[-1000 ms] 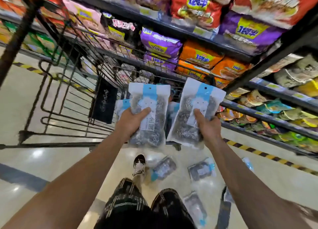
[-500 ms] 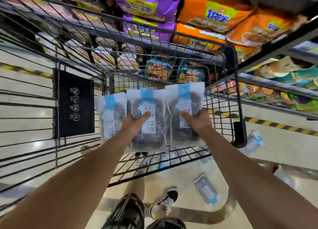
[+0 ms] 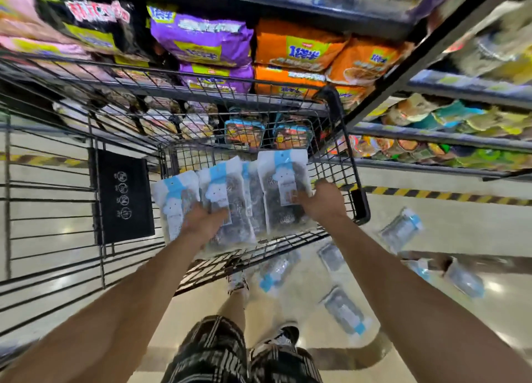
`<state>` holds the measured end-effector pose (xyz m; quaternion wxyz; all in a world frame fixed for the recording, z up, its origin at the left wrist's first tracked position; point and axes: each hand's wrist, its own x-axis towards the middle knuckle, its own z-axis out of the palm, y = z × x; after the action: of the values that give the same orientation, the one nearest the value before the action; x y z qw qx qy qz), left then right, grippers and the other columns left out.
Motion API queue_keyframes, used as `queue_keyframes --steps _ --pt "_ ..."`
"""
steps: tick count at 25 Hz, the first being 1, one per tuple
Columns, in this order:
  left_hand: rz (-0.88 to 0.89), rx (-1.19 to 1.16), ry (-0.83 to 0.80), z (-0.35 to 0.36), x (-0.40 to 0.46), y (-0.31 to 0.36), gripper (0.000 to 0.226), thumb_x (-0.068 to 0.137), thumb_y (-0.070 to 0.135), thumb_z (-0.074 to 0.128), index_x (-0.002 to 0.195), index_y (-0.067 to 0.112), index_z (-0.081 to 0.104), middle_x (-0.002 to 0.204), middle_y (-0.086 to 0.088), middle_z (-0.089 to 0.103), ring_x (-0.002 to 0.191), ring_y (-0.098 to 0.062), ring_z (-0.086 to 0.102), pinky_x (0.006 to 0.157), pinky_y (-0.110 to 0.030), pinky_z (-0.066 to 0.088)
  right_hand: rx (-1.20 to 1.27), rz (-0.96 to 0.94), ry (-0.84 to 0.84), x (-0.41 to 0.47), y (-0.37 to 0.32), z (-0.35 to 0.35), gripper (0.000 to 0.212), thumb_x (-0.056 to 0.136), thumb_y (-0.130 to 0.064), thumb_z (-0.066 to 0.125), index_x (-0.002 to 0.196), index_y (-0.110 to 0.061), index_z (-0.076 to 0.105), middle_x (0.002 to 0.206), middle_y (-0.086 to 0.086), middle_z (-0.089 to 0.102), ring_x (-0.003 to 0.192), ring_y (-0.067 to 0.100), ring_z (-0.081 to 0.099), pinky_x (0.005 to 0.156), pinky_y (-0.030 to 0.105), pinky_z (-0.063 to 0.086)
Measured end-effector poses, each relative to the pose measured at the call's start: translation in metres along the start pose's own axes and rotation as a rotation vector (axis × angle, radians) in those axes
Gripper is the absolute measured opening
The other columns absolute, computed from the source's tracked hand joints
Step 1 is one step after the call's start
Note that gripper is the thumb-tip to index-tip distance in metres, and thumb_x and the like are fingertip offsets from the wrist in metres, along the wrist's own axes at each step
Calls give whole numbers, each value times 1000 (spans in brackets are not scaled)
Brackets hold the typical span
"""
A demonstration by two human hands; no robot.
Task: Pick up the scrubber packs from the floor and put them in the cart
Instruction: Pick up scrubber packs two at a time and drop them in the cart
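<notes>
Now placing: left hand [image 3: 203,221] and right hand [image 3: 325,201] each grip scrubber packs [image 3: 227,198] inside cart [image 3: 357,187]. Next: let go, fetch floor packs [image 3: 345,313].

Cart [image 3: 184,95]: dark metal wire, matt
Scrubber packs [image 3: 283,187]: glossy clear plastic over coiled grey metal wool, with paper-like white and blue cards
Floor [image 3: 460,233]: smooth, polished, reflecting lights
Shorts [image 3: 213,351]: checked woven cloth
Snack bags [image 3: 293,49]: shiny plastic film
</notes>
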<state>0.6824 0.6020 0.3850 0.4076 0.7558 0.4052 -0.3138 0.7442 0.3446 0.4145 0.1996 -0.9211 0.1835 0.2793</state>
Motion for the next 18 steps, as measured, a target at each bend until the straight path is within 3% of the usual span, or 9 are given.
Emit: queue_keyframes --steps 3,5,7,9,11,14,18 --pt "177 158 108 -21 -49 19 54 94 47 60 129 6 54 123 -19 65 112 -38 62 81 -35 45 -89 -169 136 -53 2 -36 55 94 -46 59 126 -1 60 121 23 63 112 42 61 89 45 50" --pt "289 238 171 -32 -81 32 63 84 60 53 124 12 56 115 -19 69 106 -41 64 89 -45 54 -125 -262 234 -91 7 -57 54 95 -46 56 128 -3 60 125 22 61 111 43 61 89 47 50" --pt "391 305 241 -37 -116 43 72 80 67 48 129 15 54 120 -21 65 112 -45 61 96 -54 51 -140 -338 321 -127 18 -72 55 93 -47 53 129 -7 62 126 21 61 111 43 60 91 50 51" --pt "523 387 338 -35 -158 51 64 89 59 53 131 11 56 129 -24 57 119 -47 56 99 -55 47 -159 -382 413 -162 35 -86 57 92 -49 48 132 -11 63 130 18 61 116 42 59 94 53 50" --pt "665 492 416 -25 -199 58 55 94 51 53 132 11 58 132 -24 55 122 -45 53 102 -54 42 -195 -353 450 -194 55 -99 64 92 -56 42 138 -14 60 140 16 58 127 41 53 101 56 46" --pt "860 629 469 6 -248 58 60 86 54 45 127 14 64 127 -21 59 119 -44 53 101 -58 39 -232 -269 463 -235 88 -110 66 94 -59 44 145 -18 54 153 13 48 140 42 42 112 59 36" --pt "1138 797 435 65 -312 48 58 82 54 38 116 18 69 131 -14 61 120 -43 54 99 -60 39 -178 -159 586 -292 152 -114 65 91 -57 51 140 -16 59 149 16 54 133 46 50 108 63 41"
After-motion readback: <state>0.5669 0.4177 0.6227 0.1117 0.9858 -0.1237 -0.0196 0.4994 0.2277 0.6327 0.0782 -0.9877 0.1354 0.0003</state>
